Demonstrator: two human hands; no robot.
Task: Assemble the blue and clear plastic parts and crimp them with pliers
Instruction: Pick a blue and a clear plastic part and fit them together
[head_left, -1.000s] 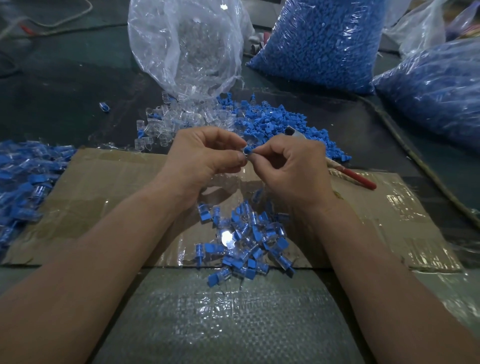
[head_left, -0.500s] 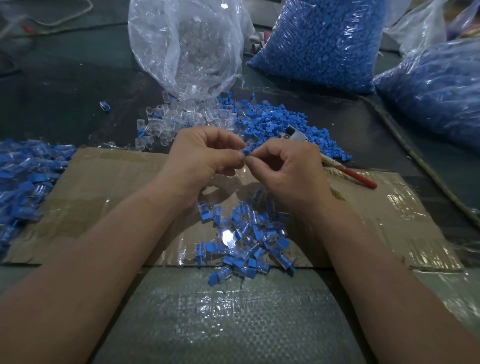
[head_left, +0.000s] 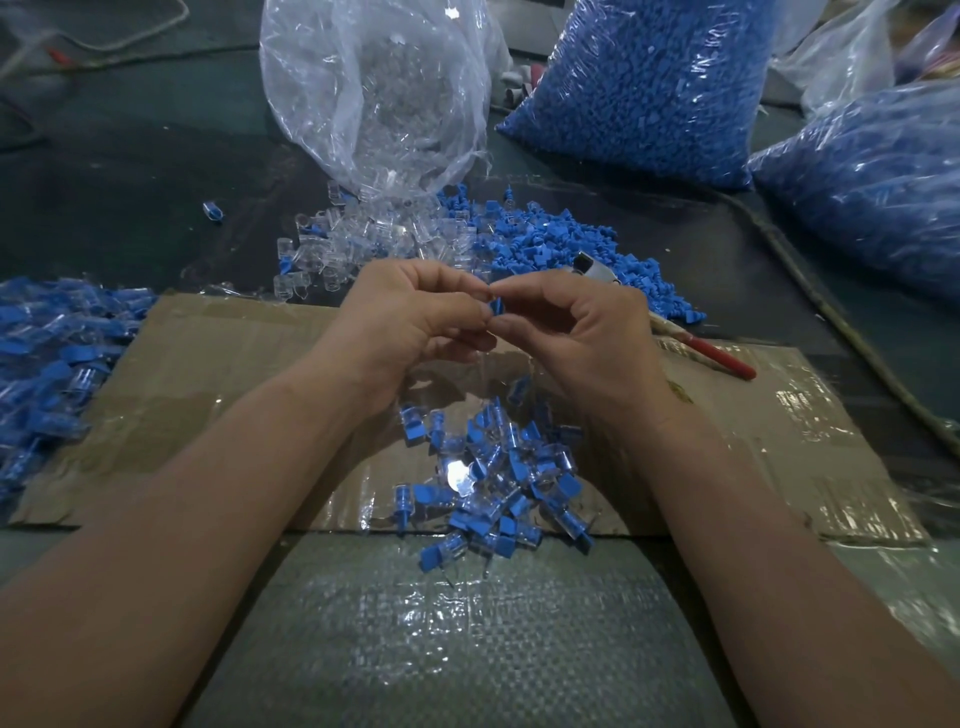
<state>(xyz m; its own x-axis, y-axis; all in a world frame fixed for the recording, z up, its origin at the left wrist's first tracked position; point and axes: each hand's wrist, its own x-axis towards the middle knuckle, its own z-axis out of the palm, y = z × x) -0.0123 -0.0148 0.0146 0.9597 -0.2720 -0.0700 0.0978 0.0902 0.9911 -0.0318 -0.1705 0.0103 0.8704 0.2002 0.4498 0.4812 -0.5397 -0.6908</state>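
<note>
Blue plastic part (head_left: 497, 306), small, is pinched between the curled fingertips of the left hand (head_left: 410, 322) and right hand (head_left: 582, 343), which meet over brown cardboard (head_left: 234, 364). A heap of joined blue-and-clear pieces (head_left: 498, 478) lies at six o'clock of the hands. Red-handled pliers (head_left: 722, 359) lie at three o'clock of the right hand.

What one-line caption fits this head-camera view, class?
Left hand and right hand pinch a blue part over assembled pieces on cardboard; pliers lie aside.

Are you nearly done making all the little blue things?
No. Done: a pile of joined pieces on the cardboard. In hand: the left hand and right hand pinch one blue part. To do: loose clear parts and loose blue parts wait, and the pliers lie untouched.
</note>
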